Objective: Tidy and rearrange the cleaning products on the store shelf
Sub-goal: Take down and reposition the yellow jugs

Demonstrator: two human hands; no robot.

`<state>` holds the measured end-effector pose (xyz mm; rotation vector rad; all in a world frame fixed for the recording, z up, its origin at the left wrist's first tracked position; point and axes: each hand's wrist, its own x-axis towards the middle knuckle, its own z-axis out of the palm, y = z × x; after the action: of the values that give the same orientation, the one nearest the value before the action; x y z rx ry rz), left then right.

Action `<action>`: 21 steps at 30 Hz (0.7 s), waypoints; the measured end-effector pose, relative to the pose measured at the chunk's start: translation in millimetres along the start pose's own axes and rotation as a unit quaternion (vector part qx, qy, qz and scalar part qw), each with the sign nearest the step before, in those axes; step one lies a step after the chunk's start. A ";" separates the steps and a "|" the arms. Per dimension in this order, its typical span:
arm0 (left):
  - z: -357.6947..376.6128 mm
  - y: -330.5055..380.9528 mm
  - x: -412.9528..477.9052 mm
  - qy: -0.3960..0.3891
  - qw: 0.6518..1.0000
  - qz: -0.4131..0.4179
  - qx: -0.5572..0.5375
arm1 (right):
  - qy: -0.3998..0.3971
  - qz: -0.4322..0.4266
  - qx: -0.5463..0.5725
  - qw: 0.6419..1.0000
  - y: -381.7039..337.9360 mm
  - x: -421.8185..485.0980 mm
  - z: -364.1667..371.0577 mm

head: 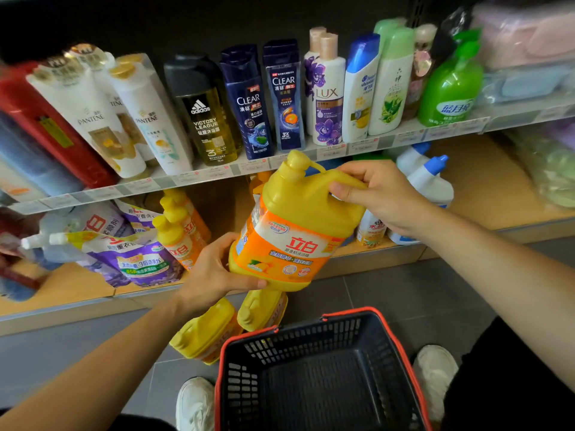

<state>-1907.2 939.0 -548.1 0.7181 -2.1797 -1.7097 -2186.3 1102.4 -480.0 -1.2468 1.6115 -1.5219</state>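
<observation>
Yellow jug [289,231] held two-handed — right hand [378,195] fingers curled round handle, left hand [214,272] clasping base — probably for weight.

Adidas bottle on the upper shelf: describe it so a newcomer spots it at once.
Start at the upper shelf, the row of shampoo bottles. Between the white Pantene bottles and the dark blue Clear bottles stands the Adidas bottle. It alone is see-through amber with a dark cap and black label.

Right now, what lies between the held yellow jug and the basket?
On the floor, a nearer jug and a farther jug, both yellow; head view.
</observation>
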 end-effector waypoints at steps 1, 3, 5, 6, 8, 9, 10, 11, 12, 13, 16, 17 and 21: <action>-1.6 1.4 -0.4 0.015 1.000 0.005 -0.002 | 0.000 -0.001 -0.015 1.000 2.1 0.5 -2.1; -5.5 5.8 -0.3 0.042 0.999 0.023 -0.010 | -0.002 0.008 -0.025 1.000 8.4 1.6 -6.1; -8.9 11.8 -0.1 0.063 0.997 0.042 -0.014 | -0.010 0.038 -0.012 0.999 15.5 2.8 -8.2; -10.0 15.7 -0.1 0.073 0.996 0.049 -0.015 | -0.013 0.055 0.000 0.998 19.2 3.3 -8.3; -11.8 24.4 -0.6 0.094 0.994 0.063 -0.014 | -0.008 0.088 0.014 0.996 26.5 2.0 -6.8; -12.7 29.1 -0.6 0.103 0.992 0.071 -0.010 | 0.000 0.105 0.017 0.994 29.2 0.6 -4.5; -13.6 33.8 -0.9 0.111 0.991 0.080 -0.003 | 0.007 0.121 0.019 0.992 31.9 -0.7 -1.2; -14.5 38.4 -0.8 0.119 0.989 0.090 0.007 | 0.018 0.130 0.011 0.991 34.0 -1.5 1.7; -14.9 42.6 -0.6 0.125 0.987 0.100 0.019 | 0.037 0.127 -0.009 0.991 34.8 -2.0 4.3; -14.9 46.7 -0.4 0.127 0.986 0.106 0.035 | 0.062 0.111 -0.044 0.991 33.7 -2.4 5.9; -10.8 57.3 -0.3 0.111 0.981 0.108 0.118 | 0.061 0.023 -0.163 0.984 29.3 -5.5 13.1; -8.1 59.2 -1.1 0.102 0.979 0.107 0.143 | 0.019 -0.001 -0.191 0.981 28.3 -9.3 18.9; 2.9 61.5 -5.4 0.056 0.979 0.107 0.166 | -0.157 -0.002 -0.251 0.955 31.5 -25.8 60.5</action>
<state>-1917.0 955.1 -489.3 0.6126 -2.3889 -1.1869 -2129.5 1097.6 -525.6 -1.6613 1.8292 -0.8726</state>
